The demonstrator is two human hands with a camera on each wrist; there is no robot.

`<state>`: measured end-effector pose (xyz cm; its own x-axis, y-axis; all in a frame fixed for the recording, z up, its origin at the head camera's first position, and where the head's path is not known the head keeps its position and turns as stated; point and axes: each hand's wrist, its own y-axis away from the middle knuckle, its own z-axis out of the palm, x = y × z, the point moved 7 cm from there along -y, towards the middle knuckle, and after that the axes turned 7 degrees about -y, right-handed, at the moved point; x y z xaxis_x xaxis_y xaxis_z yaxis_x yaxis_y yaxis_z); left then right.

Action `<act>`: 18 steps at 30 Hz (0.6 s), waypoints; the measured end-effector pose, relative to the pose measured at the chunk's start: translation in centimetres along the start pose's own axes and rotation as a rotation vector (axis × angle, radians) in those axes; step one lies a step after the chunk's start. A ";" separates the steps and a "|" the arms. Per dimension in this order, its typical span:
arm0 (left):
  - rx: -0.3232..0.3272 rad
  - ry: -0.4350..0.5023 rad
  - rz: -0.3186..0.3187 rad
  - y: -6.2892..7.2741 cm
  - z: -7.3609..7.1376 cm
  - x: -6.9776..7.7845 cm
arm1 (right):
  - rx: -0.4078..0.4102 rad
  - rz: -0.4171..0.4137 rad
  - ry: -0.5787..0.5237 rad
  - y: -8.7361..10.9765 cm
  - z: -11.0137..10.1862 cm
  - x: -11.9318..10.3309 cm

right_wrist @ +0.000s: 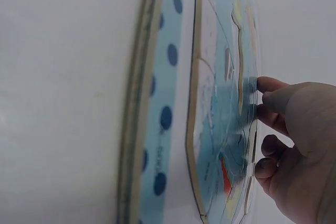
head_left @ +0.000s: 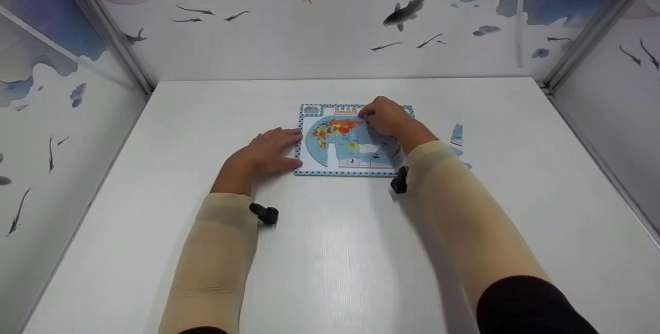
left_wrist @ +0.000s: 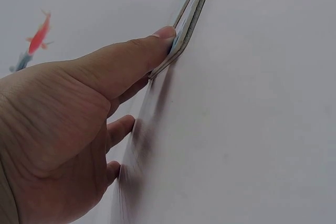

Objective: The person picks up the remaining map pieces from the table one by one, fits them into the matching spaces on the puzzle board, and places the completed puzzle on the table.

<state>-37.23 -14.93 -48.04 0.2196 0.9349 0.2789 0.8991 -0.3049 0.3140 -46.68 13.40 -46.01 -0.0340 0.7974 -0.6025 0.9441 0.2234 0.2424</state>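
A world-map puzzle board [head_left: 330,171] with a blue dotted border lies on the table. Gaps show in its map, among them a white one at lower left and another right of centre. My left hand [head_left: 269,151] rests at the board's left edge, fingers spread and the thumb [left_wrist: 152,45] touching the near corner. Over the map's upper right, my right hand [head_left: 384,116] touches the surface with bent fingers. In the right wrist view those fingertips [right_wrist: 269,84] meet the map [right_wrist: 226,98]; whether they pinch a piece is hidden.
Right of the board lie several loose blue pieces, one of them a tall piece [head_left: 457,134] and another partly behind the right sleeve [head_left: 456,151]. The white table [head_left: 319,251] meets walls printed with fish at the back and sides. Small black devices [head_left: 265,214] sit at both wrists.
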 end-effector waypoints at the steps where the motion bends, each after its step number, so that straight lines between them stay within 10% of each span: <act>1: 0.000 0.005 -0.001 0.0 0.0 0.0 | 0.001 -0.014 0.006 0.1 -0.1 0.0; 18: -0.003 -0.004 0.013 0.0 0.0 0.1 | 0.101 -0.032 -0.027 3.6 -4.8 3.5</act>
<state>-37.24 -14.84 -48.01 0.2325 0.9316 0.2794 0.8950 -0.3174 0.3134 -44.97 19.75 -43.59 -0.0574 0.7751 -0.6292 0.9708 0.1903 0.1458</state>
